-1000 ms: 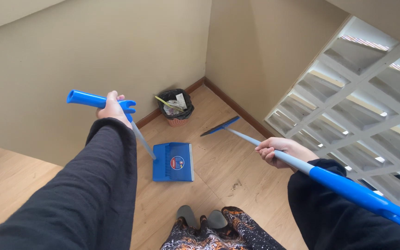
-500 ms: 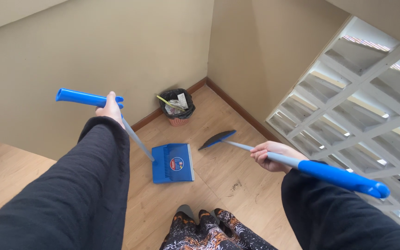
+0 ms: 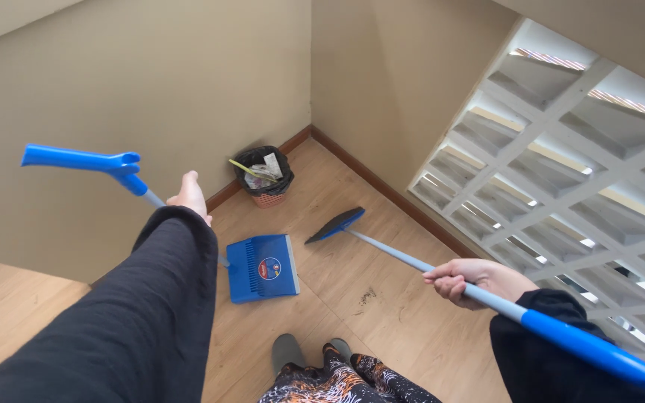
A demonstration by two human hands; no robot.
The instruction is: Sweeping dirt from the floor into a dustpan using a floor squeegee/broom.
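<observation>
Left hand (image 3: pixel 190 195) slid down dustpan (image 3: pixel 261 268) pole, bin (image 3: pixel 262 176) possibly full

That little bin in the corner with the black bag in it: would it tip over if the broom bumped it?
Probably fairly easily. The bin looks small and light, a thin basket lined with a loose black bag. The litter pokes above its rim, so some could spill. It stands close to the wall, which might stop it falling that way.
</observation>
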